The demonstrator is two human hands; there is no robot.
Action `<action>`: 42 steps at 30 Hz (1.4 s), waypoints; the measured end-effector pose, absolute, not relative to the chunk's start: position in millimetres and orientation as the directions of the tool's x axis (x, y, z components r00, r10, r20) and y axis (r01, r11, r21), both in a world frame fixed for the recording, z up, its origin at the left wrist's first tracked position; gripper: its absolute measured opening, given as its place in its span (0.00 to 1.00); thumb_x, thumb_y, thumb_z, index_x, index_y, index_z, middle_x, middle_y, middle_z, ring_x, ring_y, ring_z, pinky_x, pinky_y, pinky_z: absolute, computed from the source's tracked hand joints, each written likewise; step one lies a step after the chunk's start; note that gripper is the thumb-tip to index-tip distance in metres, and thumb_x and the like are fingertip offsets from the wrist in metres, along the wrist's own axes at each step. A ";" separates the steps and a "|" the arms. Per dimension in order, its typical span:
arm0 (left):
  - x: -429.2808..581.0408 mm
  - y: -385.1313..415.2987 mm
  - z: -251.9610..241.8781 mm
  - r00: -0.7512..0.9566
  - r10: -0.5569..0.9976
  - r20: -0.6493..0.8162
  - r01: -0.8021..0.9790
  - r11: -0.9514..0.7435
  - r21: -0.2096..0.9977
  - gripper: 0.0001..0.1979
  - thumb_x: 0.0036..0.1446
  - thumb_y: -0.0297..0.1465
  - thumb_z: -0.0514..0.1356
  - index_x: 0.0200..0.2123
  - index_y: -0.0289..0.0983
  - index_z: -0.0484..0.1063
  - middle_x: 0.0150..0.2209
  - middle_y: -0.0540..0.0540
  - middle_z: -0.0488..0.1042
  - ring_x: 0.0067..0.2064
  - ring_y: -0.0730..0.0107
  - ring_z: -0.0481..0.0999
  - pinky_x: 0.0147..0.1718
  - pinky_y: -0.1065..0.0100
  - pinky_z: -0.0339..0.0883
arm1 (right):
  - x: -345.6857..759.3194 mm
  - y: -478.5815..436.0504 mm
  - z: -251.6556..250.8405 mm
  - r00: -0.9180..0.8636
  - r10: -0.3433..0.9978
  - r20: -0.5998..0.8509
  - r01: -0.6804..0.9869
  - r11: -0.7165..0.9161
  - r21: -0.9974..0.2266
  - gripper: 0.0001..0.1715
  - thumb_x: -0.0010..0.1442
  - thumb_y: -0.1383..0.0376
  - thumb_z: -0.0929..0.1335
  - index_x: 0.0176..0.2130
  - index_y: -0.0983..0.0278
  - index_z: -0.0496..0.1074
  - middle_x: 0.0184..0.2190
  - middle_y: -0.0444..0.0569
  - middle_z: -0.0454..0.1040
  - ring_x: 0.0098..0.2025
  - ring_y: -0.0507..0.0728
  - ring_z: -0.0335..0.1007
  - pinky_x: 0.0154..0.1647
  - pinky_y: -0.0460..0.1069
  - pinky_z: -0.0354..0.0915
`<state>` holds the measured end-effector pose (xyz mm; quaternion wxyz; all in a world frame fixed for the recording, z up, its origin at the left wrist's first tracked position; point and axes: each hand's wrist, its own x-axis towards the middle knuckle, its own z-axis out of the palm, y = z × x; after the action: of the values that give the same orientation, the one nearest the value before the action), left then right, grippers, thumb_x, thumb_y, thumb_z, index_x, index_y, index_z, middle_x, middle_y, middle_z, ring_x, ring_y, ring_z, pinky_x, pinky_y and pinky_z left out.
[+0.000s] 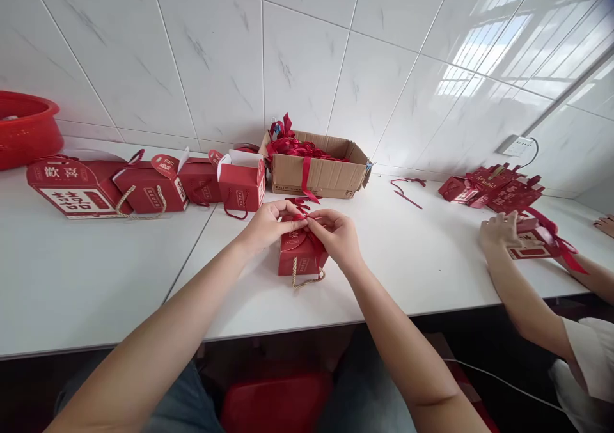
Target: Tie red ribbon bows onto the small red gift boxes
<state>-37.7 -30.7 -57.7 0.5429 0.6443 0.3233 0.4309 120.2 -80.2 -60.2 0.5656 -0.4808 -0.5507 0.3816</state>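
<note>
A small red gift box with a beige rope handle stands on the white table in front of me. Red ribbon runs down over its top and side. At the top of the box, my left hand pinches the ribbon between thumb and fingers. Close against it, my right hand also has its fingers pinched on the ribbon. The fingertips of both hands nearly touch, and they partly hide the ribbon between them.
Several red gift boxes line the left. Behind mine, a cardboard box holds red ribbons. Ribbon scraps lie right of it. A co-worker's hand holds another red box. A red basin stands far left.
</note>
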 end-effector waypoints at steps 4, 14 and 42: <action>-40.3 -26.0 -59.6 0.391 0.892 0.226 -0.054 -0.223 0.973 0.16 0.41 0.39 0.73 0.27 0.36 0.73 0.32 0.47 0.77 0.37 0.68 0.75 0.38 0.66 0.69 | 120.5 -78.4 -59.0 0.094 0.963 0.251 0.179 0.232 -0.956 0.12 0.52 0.58 0.71 0.34 0.63 0.78 0.33 0.50 0.81 0.34 0.56 0.76 0.37 0.51 0.70; -42.6 -26.8 -57.9 0.321 0.853 0.412 0.158 -0.478 0.864 0.10 0.50 0.37 0.67 0.30 0.36 0.73 0.34 0.45 0.78 0.40 0.63 0.77 0.45 0.62 0.69 | 116.5 -74.7 -61.2 0.116 0.894 0.433 0.503 0.323 -0.802 0.09 0.53 0.64 0.71 0.36 0.60 0.81 0.37 0.51 0.73 0.33 0.55 0.70 0.38 0.53 0.70; -41.3 -35.8 -53.6 0.189 0.759 0.623 0.433 -0.634 0.641 0.08 0.52 0.36 0.65 0.32 0.38 0.71 0.35 0.47 0.77 0.40 0.64 0.75 0.43 0.63 0.68 | 130.0 -60.5 -58.8 -0.079 0.996 0.031 -0.057 0.027 -0.998 0.07 0.48 0.59 0.73 0.28 0.59 0.80 0.49 0.50 0.77 0.69 0.61 0.49 0.67 0.59 0.50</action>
<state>-41.3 -35.8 -53.6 0.1633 0.7537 0.3952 0.4992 130.0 -60.5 -58.8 0.5007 -0.4583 -0.5126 0.5258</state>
